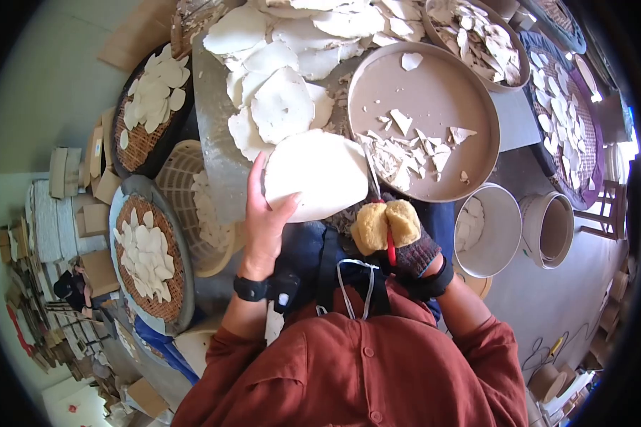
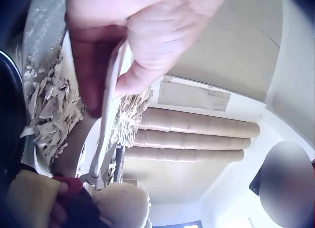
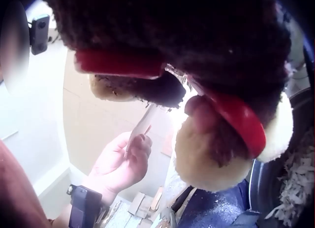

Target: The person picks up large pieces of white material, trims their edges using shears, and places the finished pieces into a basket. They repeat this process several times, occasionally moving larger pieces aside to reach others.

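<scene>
My bare left hand (image 1: pixel 265 213) holds a thin, pale, rounded sheet (image 1: pixel 319 171) by its edge, thumb on one face and fingers behind it. In the left wrist view the sheet (image 2: pixel 106 112) shows edge-on in that grip. My right hand (image 1: pixel 414 255), in a dark knitted glove, grips red-handled scissors (image 1: pixel 391 250). Yellow spongy padding (image 1: pixel 404 222) wraps the fingers around the handles. The scissor blades are at the sheet's right edge. The right wrist view shows both red handles (image 3: pixel 241 117), spread apart in the gloved hand.
A round tray (image 1: pixel 424 60) with pale scraps lies just beyond the scissors. A pile of similar sheets (image 1: pixel 283 103) covers the metal table (image 1: pixel 214 107). A white bucket (image 1: pixel 502 231) stands at right. Woven baskets (image 1: pixel 171 302) of pale discs stand at left.
</scene>
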{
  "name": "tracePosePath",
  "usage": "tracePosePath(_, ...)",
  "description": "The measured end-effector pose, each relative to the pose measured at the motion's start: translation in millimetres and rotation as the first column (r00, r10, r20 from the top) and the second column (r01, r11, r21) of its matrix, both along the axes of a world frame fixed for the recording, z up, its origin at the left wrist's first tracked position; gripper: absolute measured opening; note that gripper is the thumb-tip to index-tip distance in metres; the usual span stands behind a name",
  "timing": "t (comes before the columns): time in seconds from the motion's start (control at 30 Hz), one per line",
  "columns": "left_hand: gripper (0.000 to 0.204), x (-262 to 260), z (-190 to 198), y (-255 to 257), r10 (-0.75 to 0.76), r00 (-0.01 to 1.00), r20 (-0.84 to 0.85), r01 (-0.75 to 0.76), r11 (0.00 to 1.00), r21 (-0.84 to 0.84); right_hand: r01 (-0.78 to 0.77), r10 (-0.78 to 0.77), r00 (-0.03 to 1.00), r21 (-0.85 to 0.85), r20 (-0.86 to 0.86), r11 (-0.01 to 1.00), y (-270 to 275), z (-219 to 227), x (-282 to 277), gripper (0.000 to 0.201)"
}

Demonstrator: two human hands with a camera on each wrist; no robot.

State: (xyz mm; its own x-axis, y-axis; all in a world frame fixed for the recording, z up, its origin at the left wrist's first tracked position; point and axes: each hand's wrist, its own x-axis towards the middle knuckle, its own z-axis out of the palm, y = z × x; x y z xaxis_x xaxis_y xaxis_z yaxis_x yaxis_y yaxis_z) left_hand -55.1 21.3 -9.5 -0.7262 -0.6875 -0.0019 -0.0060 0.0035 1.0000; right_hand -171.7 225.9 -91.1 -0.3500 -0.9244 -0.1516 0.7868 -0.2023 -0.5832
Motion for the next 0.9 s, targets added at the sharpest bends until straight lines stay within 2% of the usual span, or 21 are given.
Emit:
tracePosePath(0.03, 0.068, -1, -6, 2, 0.113, 0.993, -0.033, -0.111, 0.992, 0.053, 0.042, 0.05, 0.905, -0.207, 0.421, 0.978, 0, 12, -2, 0.027)
tracePosePath(0.07, 0.066, 0, -14, 7, 0.227, 0.972, -0.054, -0.22, 0.969, 0.112, 0.01, 0.022, 0.908, -0.075, 0.418, 0.997, -1, 13, -1, 0.026)
tracePosePath(0.1, 0.063, -3, -17, 12, 0.34, 0.938, -0.065, -0.325, 0.93, 0.172, -0.043, 0.041, 0.995, 0.027, 0.087, 0.999, -2, 10, 0, 0.025)
tracePosePath(0.17, 0.061, -9, -18, 20, 0.405, 0.906, -0.12, -0.372, 0.899, 0.23, -0.065, 0.09, 0.976, 0.127, -0.197, 0.99, -2, 6, 3, 0.024)
tracePosePath(0.2, 0.06, -13, -16, 23, 0.437, 0.888, -0.147, -0.391, 0.883, 0.26, -0.069, 0.085, 0.985, 0.113, -0.147, 0.991, -4, 17, 3, 0.024)
tracePosePath(0.23, 0.064, -13, -15, 26, 0.408, 0.908, -0.093, -0.381, 0.899, 0.218, -0.074, 0.083, 0.992, 0.099, -0.095, 0.992, -5, 25, 3, 0.023)
tracePosePath(0.3, 0.066, -13, -11, 21, 0.374, 0.923, -0.092, -0.351, 0.915, 0.198, -0.098, 0.112, 0.986, 0.112, -0.123, 0.989, -8, 33, -1, 0.024)
tracePosePath(0.33, 0.067, -13, -9, 18, 0.357, 0.93, -0.091, -0.336, 0.923, 0.188, -0.11, 0.126, 0.983, 0.118, -0.137, 0.987, -10, 35, -2, 0.024)
tracePosePath(0.43, 0.068, -9, -2, 11, 0.245, 0.969, -0.042, -0.231, 0.948, 0.219, -0.102, 0.106, 0.994, 0.101, -0.037, 0.99, -12, 23, 0, 0.025)
tracePosePath(0.53, 0.069, -6, -12, 5, 0.257, 0.966, -0.037, -0.247, 0.953, 0.175, -0.062, 0.079, 0.986, 0.118, -0.145, 0.991, -12, 22, 3, 0.025)
tracePosePath(0.63, 0.069, -10, -20, 15, 0.392, 0.917, -0.077, -0.365, 0.901, 0.235, -0.118, 0.137, 0.982, 0.147, -0.129, 0.982, -15, 30, 4, 0.026)
tracePosePath(0.77, 0.069, -9, -29, 5, 0.317, 0.945, -0.077, -0.313, 0.948, 0.06, -0.111, 0.165, 0.949, 0.205, -0.268, 0.972, -16, 26, 4, 0.024)
tracePosePath(0.83, 0.069, -5, -23, -4, 0.222, 0.973, -0.066, -0.221, 0.975, 0.02, -0.097, 0.183, 0.916, 0.243, -0.357, 0.965, -22, 26, -3, 0.023)
tracePosePath(0.9, 0.069, -3, -20, 2, 0.229, 0.972, -0.042, -0.226, 0.972, 0.071, -0.066, 0.161, 0.908, 0.247, -0.387, 0.967, -23, 18, 2, 0.023)
